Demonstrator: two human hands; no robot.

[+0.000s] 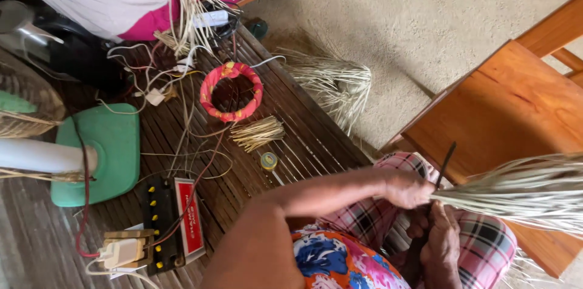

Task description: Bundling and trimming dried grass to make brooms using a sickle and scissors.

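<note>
The left hand (408, 189) is closed around the gathered end of a bundle of pale dry straw (522, 192). The thin stalks are greyish-beige and spread out to the right, over the lap in pink checked cloth (486, 240) and in front of an orange wooden chair (510, 107). The right hand (440, 243) sits just below, fingers curled on a thin dark stick (445, 161) that rises beside the bundle. Further left, on the dark slatted surface (303, 125), lie a red cloth-wrapped ring (209, 91), 1 small straw bunch (258, 133) and a green fan base (115, 149).
</note>
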